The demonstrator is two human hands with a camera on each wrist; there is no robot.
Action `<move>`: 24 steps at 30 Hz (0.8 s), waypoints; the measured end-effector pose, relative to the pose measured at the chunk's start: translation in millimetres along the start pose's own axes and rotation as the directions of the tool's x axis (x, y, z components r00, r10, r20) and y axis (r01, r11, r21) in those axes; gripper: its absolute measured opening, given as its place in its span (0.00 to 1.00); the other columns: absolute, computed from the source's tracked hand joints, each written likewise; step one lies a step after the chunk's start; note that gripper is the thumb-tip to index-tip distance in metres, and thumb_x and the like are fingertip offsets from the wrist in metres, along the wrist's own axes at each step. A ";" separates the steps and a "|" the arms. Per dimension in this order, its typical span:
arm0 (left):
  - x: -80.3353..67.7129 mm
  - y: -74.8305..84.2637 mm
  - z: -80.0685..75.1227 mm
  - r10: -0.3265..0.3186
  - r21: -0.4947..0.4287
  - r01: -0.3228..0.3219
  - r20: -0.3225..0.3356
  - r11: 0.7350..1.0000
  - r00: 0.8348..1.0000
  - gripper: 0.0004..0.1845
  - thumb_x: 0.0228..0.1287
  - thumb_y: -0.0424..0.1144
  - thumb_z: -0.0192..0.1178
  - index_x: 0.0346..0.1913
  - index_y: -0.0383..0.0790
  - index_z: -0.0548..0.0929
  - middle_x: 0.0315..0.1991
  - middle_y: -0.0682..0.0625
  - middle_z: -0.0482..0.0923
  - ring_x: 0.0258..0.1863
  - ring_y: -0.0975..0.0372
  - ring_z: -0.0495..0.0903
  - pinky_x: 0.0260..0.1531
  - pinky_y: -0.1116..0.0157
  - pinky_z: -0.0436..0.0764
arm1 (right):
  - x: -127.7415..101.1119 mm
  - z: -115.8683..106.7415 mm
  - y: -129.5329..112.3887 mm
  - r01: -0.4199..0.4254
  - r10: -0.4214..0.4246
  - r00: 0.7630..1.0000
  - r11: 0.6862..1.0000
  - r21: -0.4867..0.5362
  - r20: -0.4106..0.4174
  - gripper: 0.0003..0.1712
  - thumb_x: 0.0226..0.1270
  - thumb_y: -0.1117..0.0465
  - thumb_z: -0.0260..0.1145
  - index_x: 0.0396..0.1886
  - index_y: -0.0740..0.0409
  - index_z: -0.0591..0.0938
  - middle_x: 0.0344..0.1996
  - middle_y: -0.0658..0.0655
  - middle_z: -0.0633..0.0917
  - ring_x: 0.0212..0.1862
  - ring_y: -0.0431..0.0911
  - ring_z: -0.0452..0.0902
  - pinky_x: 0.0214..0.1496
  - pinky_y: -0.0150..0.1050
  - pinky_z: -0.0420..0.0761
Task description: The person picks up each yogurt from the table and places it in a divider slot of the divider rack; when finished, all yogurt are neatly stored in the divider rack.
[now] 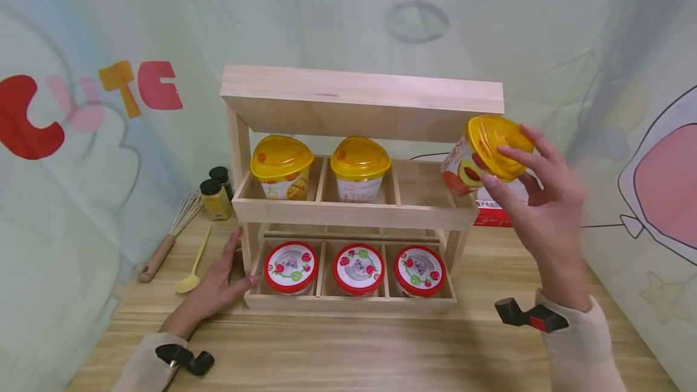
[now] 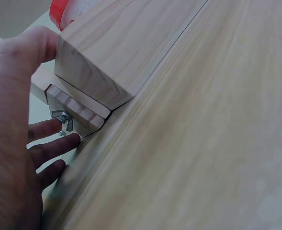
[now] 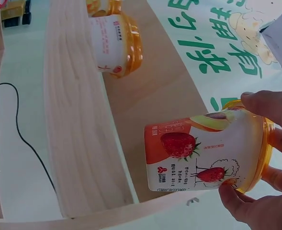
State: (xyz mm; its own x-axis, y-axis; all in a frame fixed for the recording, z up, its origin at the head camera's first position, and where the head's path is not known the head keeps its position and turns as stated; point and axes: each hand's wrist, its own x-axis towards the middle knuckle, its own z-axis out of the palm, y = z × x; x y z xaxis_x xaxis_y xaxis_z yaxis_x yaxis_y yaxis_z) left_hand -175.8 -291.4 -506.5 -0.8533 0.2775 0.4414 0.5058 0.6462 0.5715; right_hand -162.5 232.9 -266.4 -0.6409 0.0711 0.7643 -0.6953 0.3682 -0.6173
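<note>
In the head view my right hand [image 1: 555,210] grips a yogurt cup [image 1: 461,165] by its yellow lid, fingers spread around the lid. The cup is tilted at the right end of the upper tier of a wooden two-tier rack [image 1: 354,215]. Strawberries and an avocado are printed on that cup [image 3: 203,148], seen in the right wrist view. My left hand [image 1: 218,283] rests against the rack's lower left side. Its thumb touches the lower tray's corner, while the other fingers lie near a wing nut [image 2: 62,116], loosely bent.
Two yellow-lidded cups [image 1: 281,165] stand in the upper left and middle compartments. Three red-rimmed tubs [image 1: 291,267] fill the lower tray. Left of the rack are a whisk [image 1: 171,235], a yellow spoon [image 1: 190,280] and black-capped jars [image 1: 216,201]. A red-and-white box [image 1: 492,216] lies behind, right.
</note>
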 end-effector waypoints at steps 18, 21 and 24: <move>-0.3 -1.5 -0.1 0.022 -0.002 -0.022 -0.002 1.000 1.000 0.65 0.58 0.31 0.75 0.87 0.44 0.39 0.72 0.23 0.70 0.61 0.33 0.83 0.59 0.39 0.83 | -12.7 33.1 26.1 -0.138 0.161 0.966 0.983 -0.121 0.204 0.23 0.69 0.64 0.77 0.63 0.55 0.88 0.80 0.48 0.73 0.77 0.53 0.74 0.65 0.22 0.78; 0.1 -1.6 -0.5 0.015 0.002 -0.015 -0.001 1.000 1.000 0.64 0.58 0.32 0.75 0.88 0.44 0.39 0.72 0.23 0.71 0.61 0.34 0.83 0.59 0.43 0.83 | -11.3 34.1 28.0 -0.145 0.191 0.950 0.970 -0.193 0.246 0.25 0.70 0.60 0.77 0.66 0.53 0.87 0.81 0.48 0.72 0.78 0.55 0.74 0.66 0.28 0.80; 0.3 -1.5 -0.2 0.011 0.002 -0.011 0.000 1.000 1.000 0.64 0.58 0.32 0.75 0.88 0.44 0.39 0.72 0.23 0.71 0.62 0.34 0.83 0.59 0.41 0.83 | -9.3 34.4 28.5 -0.128 0.198 0.941 0.960 -0.251 0.276 0.26 0.70 0.56 0.77 0.67 0.50 0.86 0.82 0.48 0.70 0.77 0.56 0.74 0.67 0.38 0.82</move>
State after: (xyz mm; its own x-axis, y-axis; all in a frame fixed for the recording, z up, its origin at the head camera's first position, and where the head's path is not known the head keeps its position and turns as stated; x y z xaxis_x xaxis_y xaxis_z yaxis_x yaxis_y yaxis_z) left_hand -176.8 -292.4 -507.1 -0.8478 0.2848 0.4473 0.5148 0.6446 0.5653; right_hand -187.6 210.8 -297.6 -0.8299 -0.1158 0.5457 -0.5036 0.5764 -0.6435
